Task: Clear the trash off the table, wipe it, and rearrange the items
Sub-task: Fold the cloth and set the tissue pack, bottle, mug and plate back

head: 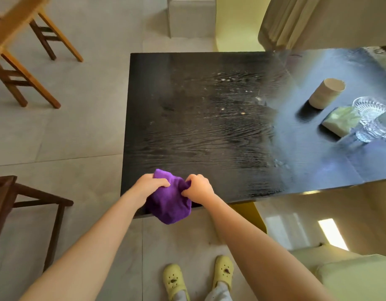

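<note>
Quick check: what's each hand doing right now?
Left hand: grips the purple cloth.
Right hand: grips the same cloth.

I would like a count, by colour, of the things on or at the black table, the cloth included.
purple cloth: 1
beige cup: 1
green pack: 1
clear glass dish, partly cut off by the frame: 1
Total: 4

Two hands, your left hand (151,183) and right hand (198,189), share one purple cloth (169,205) at one black bench (187,127). It carries one beige cup (325,93), one green packet (339,120) and glassware (371,109), one piece or two. Also there: one light chair (18,61), one dark chair (35,200), two yellow clogs (173,279).
</note>
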A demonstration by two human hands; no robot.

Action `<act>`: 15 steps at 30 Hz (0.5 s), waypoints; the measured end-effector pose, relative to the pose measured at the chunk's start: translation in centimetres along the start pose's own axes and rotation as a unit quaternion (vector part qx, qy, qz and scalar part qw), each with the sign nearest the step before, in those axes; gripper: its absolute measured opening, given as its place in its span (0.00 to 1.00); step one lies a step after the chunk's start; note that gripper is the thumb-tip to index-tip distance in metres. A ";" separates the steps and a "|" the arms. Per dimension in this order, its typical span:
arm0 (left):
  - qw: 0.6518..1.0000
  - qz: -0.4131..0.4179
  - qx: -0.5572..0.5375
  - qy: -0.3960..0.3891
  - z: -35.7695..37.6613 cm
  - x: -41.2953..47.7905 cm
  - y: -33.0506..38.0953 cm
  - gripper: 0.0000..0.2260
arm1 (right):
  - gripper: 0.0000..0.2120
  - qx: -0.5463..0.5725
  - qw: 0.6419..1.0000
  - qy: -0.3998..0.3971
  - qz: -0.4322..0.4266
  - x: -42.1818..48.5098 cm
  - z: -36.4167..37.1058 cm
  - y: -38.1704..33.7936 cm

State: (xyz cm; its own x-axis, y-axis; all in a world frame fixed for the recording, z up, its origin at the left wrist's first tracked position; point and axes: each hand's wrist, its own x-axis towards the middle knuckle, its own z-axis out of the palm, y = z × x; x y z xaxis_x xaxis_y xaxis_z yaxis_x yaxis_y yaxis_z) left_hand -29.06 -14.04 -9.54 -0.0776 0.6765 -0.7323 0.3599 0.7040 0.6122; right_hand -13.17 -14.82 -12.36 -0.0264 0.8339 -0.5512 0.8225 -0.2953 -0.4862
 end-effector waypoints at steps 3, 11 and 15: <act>0.996 0.062 0.009 -0.058 -1.0 -1.5 1.6 0.05 | 0.16 0.088 0.996 -0.013 -0.022 -0.7 -2.7 0.5; 0.957 0.236 0.098 -0.136 -2.3 -5.3 9.6 0.07 | 0.16 0.151 0.977 0.003 -0.149 -5.2 -13.7 -0.4; 0.935 0.302 0.106 -0.154 -1.4 -8.4 14.6 0.09 | 0.14 0.141 0.974 0.041 -0.171 -8.6 -20.1 -0.5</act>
State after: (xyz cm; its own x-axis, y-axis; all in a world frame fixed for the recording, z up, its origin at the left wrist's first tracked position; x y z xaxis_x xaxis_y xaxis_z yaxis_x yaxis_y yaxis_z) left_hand -24.44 -9.15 5.98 0.4595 0.8191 -0.3435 0.4305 0.1329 0.8928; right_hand -1.95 -12.47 6.26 -0.2165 0.9370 -0.2741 0.5844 -0.1005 -0.8052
